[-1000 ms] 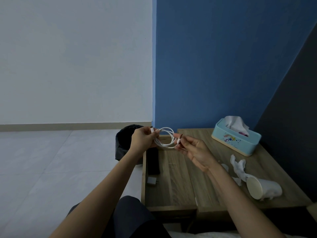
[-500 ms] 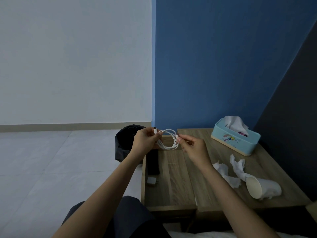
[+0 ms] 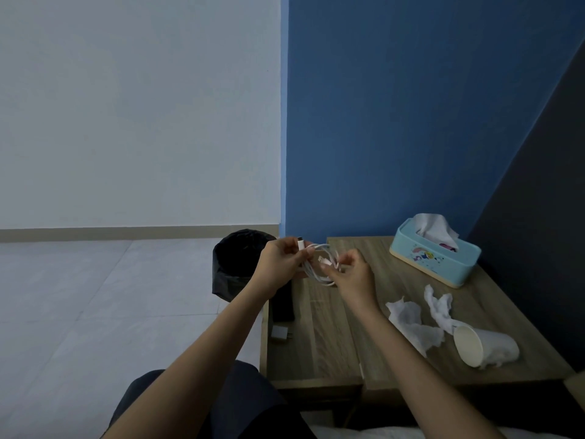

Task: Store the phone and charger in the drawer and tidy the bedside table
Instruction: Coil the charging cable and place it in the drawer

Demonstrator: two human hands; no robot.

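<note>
A coiled white charger cable (image 3: 320, 268) hangs between both hands above the far left part of the wooden bedside table (image 3: 329, 337). My left hand (image 3: 280, 263) pinches one plug end and the coil. My right hand (image 3: 351, 274) grips the other plug end and the coil's right side. A dark phone (image 3: 282, 301) lies along the table's left edge, partly hidden by my left wrist. Just in front of the phone sits a small white charger plug (image 3: 279, 333).
A light blue tissue box (image 3: 435, 255) stands at the back right. Two crumpled tissues (image 3: 414, 326) and a tipped white paper cup (image 3: 484, 345) lie on the right side. A black-lined bin (image 3: 235, 264) stands on the floor left of the table.
My right hand has shifted along the coil and now closes on it lower down, with a plug end showing between the hands. The loop hangs a little lower. Left hand hardly moved.
</note>
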